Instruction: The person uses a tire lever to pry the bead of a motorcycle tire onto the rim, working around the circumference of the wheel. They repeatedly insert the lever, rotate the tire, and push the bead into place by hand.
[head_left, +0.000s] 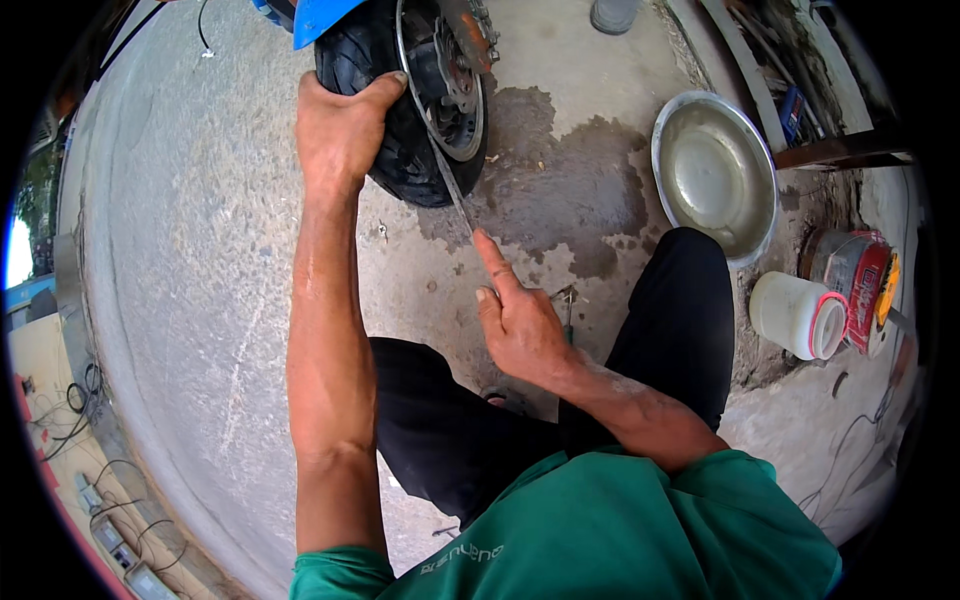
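Note:
My left hand (340, 130) grips the black tyre (355, 50) of a wheel at the top of the view, with its thumb on the tread. The wheel's dark hub (450, 100) and brake disc face right, below a blue body panel (325, 15). My right hand (520, 320) is closed on a long flat metal lever (453, 190), index finger laid along it. The lever slants up to the rim's edge between tyre and wheel; its far contact is hard to make out. A small green-handled tool (568, 330) lies on the ground, partly hidden behind my right hand.
A steel basin (668, 150) stands right of a wet patch (560, 190). A white container (775, 310) and red bucket (860, 300) stand by my right knee (680, 300). A metal rack (830, 150) borders the right, cables (80, 420) the left. A grey shoe or leg (612, 15) shows at top.

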